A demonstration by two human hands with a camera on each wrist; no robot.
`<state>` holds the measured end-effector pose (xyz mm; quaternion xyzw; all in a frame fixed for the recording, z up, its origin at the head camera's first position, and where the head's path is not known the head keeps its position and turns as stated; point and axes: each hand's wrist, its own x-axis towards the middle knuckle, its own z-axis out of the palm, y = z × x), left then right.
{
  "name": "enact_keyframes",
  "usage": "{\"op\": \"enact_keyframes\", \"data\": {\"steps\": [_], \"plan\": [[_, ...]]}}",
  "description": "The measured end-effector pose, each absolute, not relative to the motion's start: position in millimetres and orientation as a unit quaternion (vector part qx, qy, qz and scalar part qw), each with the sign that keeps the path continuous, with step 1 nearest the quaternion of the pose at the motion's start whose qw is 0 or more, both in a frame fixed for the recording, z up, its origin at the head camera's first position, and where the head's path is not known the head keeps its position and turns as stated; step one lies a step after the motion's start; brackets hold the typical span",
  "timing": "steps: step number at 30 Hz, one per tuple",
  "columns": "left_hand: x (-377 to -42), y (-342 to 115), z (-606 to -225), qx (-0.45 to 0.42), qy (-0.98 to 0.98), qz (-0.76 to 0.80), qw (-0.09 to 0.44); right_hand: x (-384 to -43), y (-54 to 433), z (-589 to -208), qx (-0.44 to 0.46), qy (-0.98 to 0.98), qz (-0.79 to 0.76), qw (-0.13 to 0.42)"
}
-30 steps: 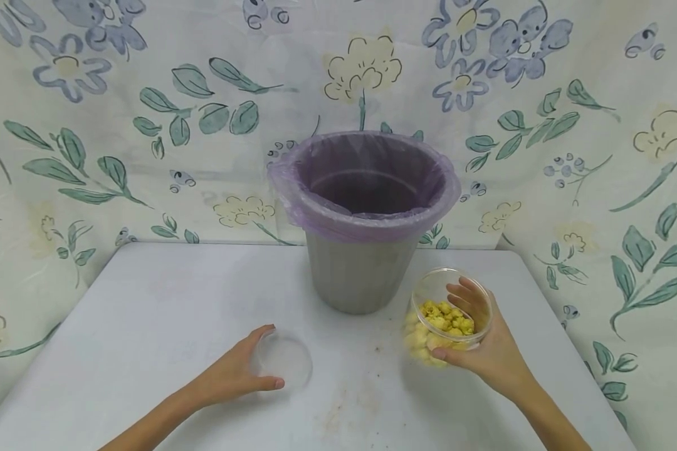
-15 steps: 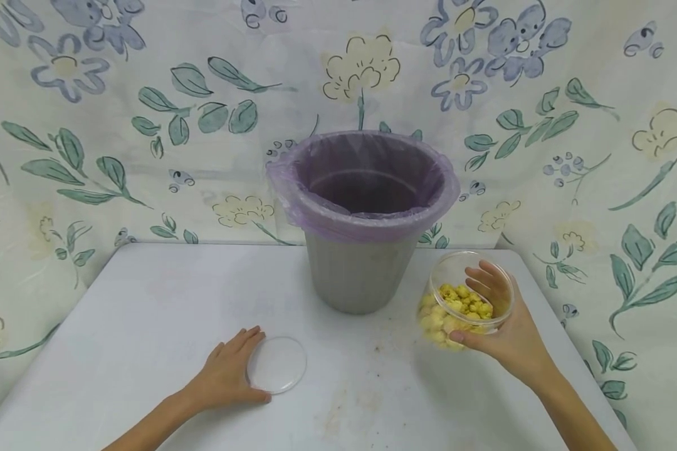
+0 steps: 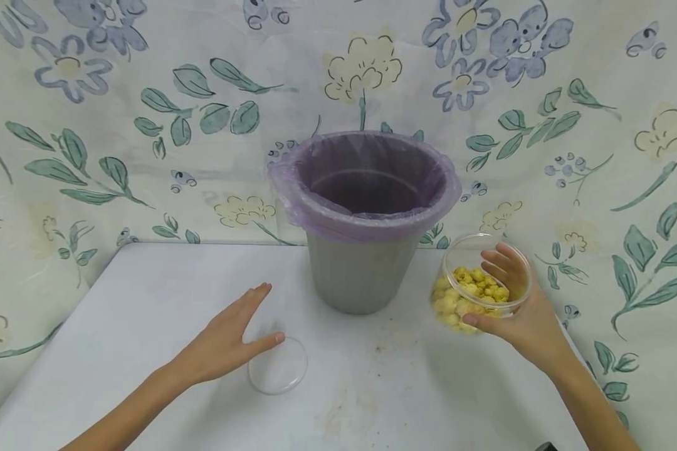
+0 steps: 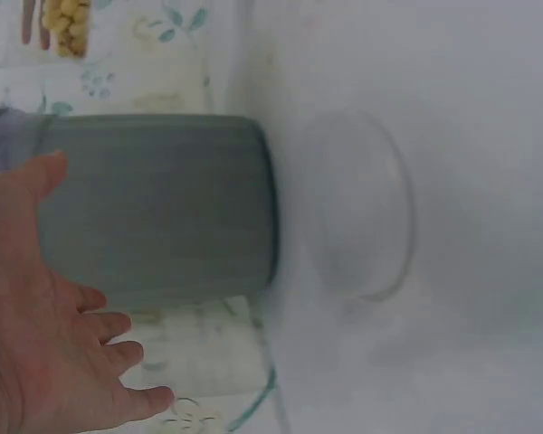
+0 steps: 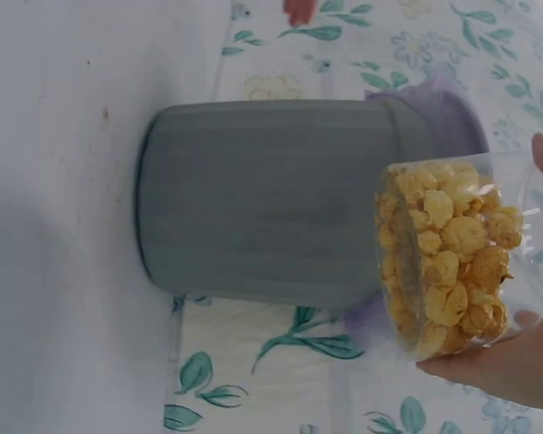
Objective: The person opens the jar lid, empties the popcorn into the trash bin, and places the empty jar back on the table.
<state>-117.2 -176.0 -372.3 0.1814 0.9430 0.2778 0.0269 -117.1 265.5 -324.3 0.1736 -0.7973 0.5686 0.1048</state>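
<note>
A white floral sheet (image 3: pixel 203 147) with blue flowers, pale yellow blooms and green leaves hangs behind and at both sides of a white table (image 3: pixel 163 300). On the table, toward its far edge, stands an upright grey waste bin (image 3: pixel 361 275). A translucent purple bin liner (image 3: pixel 367 227) lines it and folds out over the rim.

The left hand (image 3: pixel 225 335) hovers in front of the bin, to its left, holding nothing; its fingers are extended and its thumb is spread wide from them. The right hand (image 3: pixel 533 319) grips a clear round plastic jar (image 3: pixel 467 254), with the thumb on the near side and the fingers round the far side. The jar is in the air above the table, just right of the bin, mouth upward. A clear round lid (image 3: pixel 278 379) lies flat on the table; in the head view the left thumb overlaps its far edge, while the left wrist view shows hand and lid apart.

Yellow popcorn (image 3: pixel 479 288) fills the lower part of the jar. A small dark object (image 3: pixel 547 447), too cut off to identify, shows at the bottom edge. Tiny brown specks (image 3: pixel 378 349) and a faint brown smear (image 3: pixel 338 413) mark the tabletop between the hands.
</note>
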Motion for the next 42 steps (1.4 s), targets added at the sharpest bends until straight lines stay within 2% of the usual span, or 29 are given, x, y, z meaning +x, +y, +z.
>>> {"op": "enact_keyframes", "data": {"steps": [10,19,28,42], "plan": [[-130.2,-168.3,-291.5,0.208,0.941,0.268,-0.012,-126.7,272.6,-307.0,0.167,-0.829,0.514,0.14],[-154.0,-159.3,-244.3,0.236,0.929,0.283,-0.04,-137.2,276.6,-285.7,0.169,-0.846,0.482,0.153],[-185.8,-140.2,-215.4,0.241,0.937,0.252,-0.034,-153.7,278.3,-268.8,0.147,-0.864,0.453,0.161],[-238.5,-113.2,-205.7,0.184,0.971,0.146,0.033,-180.1,282.3,-246.4,0.119,-0.88,0.428,0.168]]}}
